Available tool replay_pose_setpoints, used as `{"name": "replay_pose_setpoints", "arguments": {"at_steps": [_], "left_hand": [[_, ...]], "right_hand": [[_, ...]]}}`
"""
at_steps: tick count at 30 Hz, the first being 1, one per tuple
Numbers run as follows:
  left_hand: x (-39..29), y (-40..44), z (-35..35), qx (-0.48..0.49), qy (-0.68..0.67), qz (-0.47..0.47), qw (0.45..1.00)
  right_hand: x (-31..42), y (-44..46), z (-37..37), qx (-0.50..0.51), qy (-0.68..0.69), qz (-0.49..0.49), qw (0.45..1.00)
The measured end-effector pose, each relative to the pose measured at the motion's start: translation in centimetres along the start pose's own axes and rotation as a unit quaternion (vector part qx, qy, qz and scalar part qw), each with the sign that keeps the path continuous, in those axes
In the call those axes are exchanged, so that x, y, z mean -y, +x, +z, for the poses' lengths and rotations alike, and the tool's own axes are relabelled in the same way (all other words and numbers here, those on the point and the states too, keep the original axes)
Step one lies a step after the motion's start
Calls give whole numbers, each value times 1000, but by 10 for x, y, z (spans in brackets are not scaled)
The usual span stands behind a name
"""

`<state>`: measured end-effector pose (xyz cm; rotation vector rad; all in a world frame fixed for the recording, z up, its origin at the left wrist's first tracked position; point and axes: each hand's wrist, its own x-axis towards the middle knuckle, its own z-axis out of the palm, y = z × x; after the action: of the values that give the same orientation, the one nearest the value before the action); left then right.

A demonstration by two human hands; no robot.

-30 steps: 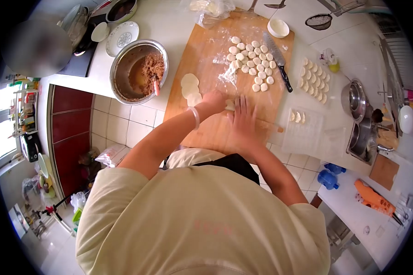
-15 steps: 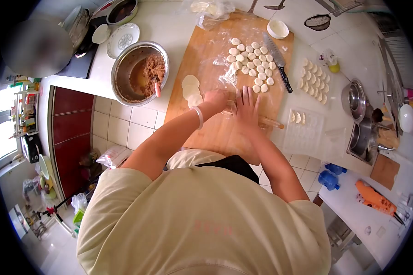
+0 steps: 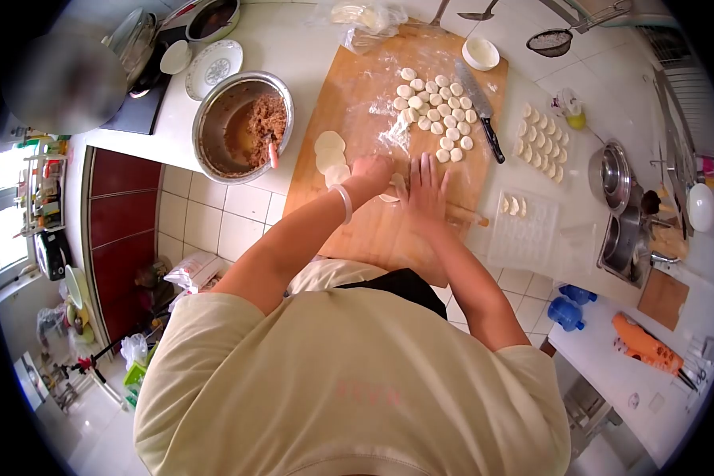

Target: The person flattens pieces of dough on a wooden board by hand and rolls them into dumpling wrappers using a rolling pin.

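My left hand is closed at the edge of a thin dough wrapper, which is mostly hidden beneath my hands. Flat and with fingers stretched out, my right hand rests on a wooden rolling pin; the pin's free end sticks out to the right. Both hands are over a floured wooden board. Left of my left hand lie several rolled round wrappers, overlapping one another. Beyond my hands sits a cluster of small dough pieces, with loose flour beside it.
A kitchen knife lies at the board's right side, near a small white bowl. To the left stands a metal pot of minced filling. Dumplings in rows and a clear tray are on the right.
The rolling pin has shifted slightly left and its end sits a little lower. More of the wrapper shows below my left hand. My hands otherwise keep nearly the same place.
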<state>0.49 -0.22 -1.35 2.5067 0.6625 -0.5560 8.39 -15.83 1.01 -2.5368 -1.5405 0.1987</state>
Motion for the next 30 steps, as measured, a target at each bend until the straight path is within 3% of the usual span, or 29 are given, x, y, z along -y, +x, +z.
{"name": "replay_pose_setpoints", "arguments": {"at_steps": [2, 4, 7, 9, 12, 17, 19, 20, 22, 25, 28, 30], "left_hand": [[9, -5, 0, -7, 0, 7, 1000], [15, -20, -6, -31, -135, -74, 988], [7, -32, -23, 28, -68, -37, 997], [-2, -26, -32, 24, -54, -33, 998], [-6, -5, -23, 12, -28, -41, 999], [22, -5, 10, -61, -83, -84, 991], [14, -25, -13, 61, -34, -44, 997], [8, -28, -16, 62, -33, -46, 996], [-9, -21, -17, 27, -13, -100, 995], [0, -30, -4, -40, -99, -36, 994], [30, -43, 3, -118, -204, 33, 971], [39, -39, -15, -245, -162, -40, 955]], "right_hand": [[6, -41, -3, 45, -10, -27, 999], [9, -55, -6, 93, -20, -55, 994], [16, -54, 1, 78, -2, -23, 997], [7, -18, 7, -1, -57, -21, 998], [3, 1, -2, 2, -50, -8, 999], [10, -66, -6, 62, 6, -73, 995], [16, -67, -4, 81, 31, -72, 994], [17, -44, 1, 57, 4, -50, 997], [12, -26, 9, 30, -26, -26, 999], [2, -26, 12, -18, -18, -56, 998], [2, -71, -5, 54, 24, -123, 991], [-1, -81, -6, 58, 62, -98, 992]]}}
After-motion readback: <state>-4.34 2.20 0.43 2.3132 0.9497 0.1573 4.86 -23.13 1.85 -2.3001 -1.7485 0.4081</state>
